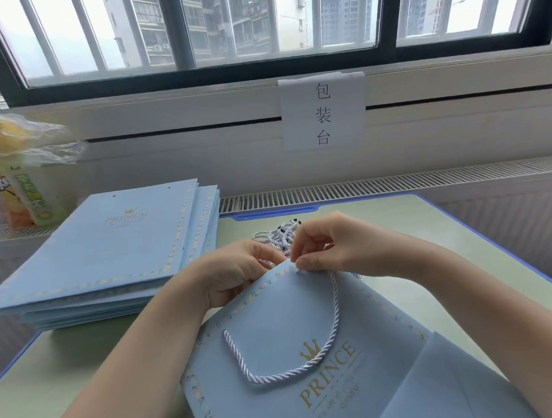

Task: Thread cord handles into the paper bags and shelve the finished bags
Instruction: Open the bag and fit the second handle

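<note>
Our fingers [304,264] are busy at the top edge of a blue paper bag [281,305]. We go from left to right.

Far left, a drink bottle [24,192] stands in a clear plastic wrap by the window. Next to it sits a pile of flat blue bags [113,245] on the counter [70,366]. These have small holes at the top and no cord, so we think they wait their turn.

Then comes our left hand [227,273]. Its fingers curl round the top edge of the bag and hold it steady. The bag lies flat in front of us, close to our body, with gold letters on it.

Our right hand [326,241] is just beside the left. Its thumb and first finger pinch the white cord [332,325] right at the bag's top edge, where a hole seems to be. The cord loops down over the bag, and its other end goes in near the left side.

Behind our hands lies a bunch of spare cords [282,235].

We think the bag is light and a bit stiff, and it could crease, so we hold it near the edge. The cord looks soft and floppy. It is best pinched close to its tip.
</note>
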The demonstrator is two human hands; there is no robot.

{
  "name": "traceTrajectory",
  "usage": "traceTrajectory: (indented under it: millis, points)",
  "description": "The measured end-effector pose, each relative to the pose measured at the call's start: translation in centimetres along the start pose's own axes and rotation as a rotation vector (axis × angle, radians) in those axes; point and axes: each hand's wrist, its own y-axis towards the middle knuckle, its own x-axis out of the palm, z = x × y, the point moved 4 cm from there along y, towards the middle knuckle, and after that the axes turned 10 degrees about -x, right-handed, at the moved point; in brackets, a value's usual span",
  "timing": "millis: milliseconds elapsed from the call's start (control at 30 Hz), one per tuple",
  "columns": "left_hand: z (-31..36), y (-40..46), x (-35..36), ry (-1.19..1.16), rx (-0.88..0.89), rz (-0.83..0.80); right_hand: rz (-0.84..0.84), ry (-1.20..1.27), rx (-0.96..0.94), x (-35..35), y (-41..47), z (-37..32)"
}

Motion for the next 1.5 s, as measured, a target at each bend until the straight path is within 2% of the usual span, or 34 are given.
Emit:
traceTrajectory:
  millis: [167,267,467,633,733,867,967,1067,1200,1267,1400,1500]
  points:
    - [0.4,-0.1,0.5,0.186,0.074,0.274,-0.088,-0.111,0.054,0.6,0.0,0.9]
    - [0.8,0.0,0.6,0.208,0.145,0.352,-0.093,-0.176,0.077,0.6,-0.2,1.0]
    - [1.6,-0.7,0.2,0.077,0.265,0.386,0.224,-0.121,0.048,-1.2,-0.1,0.8]
    - [2.3,-1.0,0.7,0.458,0.456,0.595,0.368,-0.101,0.033,-2.1,-0.1,1.2]
    - [2.2,-1.2,1.0,0.674,0.54,0.839,0.47,-0.102,0.021,-2.6,-0.1,1.3]
    - [2.5,-2.5,0.9,0.625,0.619,1.052,0.571,-0.076,-0.022,-3.6,-0.3,0.9]
    - [2.6,-2.9,0.4,0.554,0.554,1.145,0.606,-0.063,-0.069,-4.2,-0.4,0.5]
    - [2.2,-2.4,-0.6,0.562,0.383,1.126,0.582,-0.067,-0.078,-4.5,-0.5,0.4]
    - [1.6,-1.5,-0.3,0.712,0.209,1.006,0.403,-0.122,0.069,-4.5,-0.5,1.3]
    - [1.6,-1.4,0.1,0.739,0.2,0.978,0.369,-0.154,0.175,-4.8,-0.8,2.1]
    - [1.6,-1.4,-0.3,0.666,0.269,0.996,0.129,-0.151,0.388,-4.5,-1.8,3.4]
    - [1.6,-1.7,-0.5,0.665,0.261,0.998,0.243,-0.092,0.384,-5.9,-2.2,3.5]
